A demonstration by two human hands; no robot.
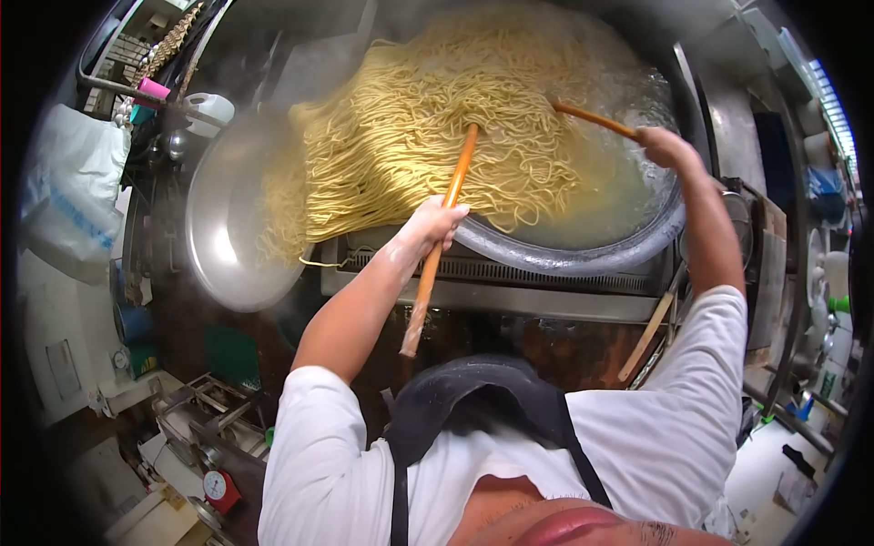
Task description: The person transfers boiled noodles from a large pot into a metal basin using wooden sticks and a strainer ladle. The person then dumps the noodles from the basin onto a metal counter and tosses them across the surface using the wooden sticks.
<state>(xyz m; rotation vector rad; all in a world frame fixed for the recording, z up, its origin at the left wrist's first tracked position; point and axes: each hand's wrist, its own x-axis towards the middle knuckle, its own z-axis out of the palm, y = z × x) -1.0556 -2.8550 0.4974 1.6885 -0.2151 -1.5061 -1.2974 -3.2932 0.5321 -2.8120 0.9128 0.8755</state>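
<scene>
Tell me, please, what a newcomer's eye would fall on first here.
Probably the great mass of yellow noodles at top centre, over a large round grey metal pot. Next, an orange-brown wooden stick in the left hand near the middle, and a second wooden stick in the right hand at upper right. A shiny round metal basin gleams at left.

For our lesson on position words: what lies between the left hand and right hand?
In the head view, noodles lie nearer the left hand, and cloudy water nearer the right hand.

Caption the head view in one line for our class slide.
Left hand and right hand each grip a wooden stick at yellow noodles stretching from pot to metal basin.
</scene>
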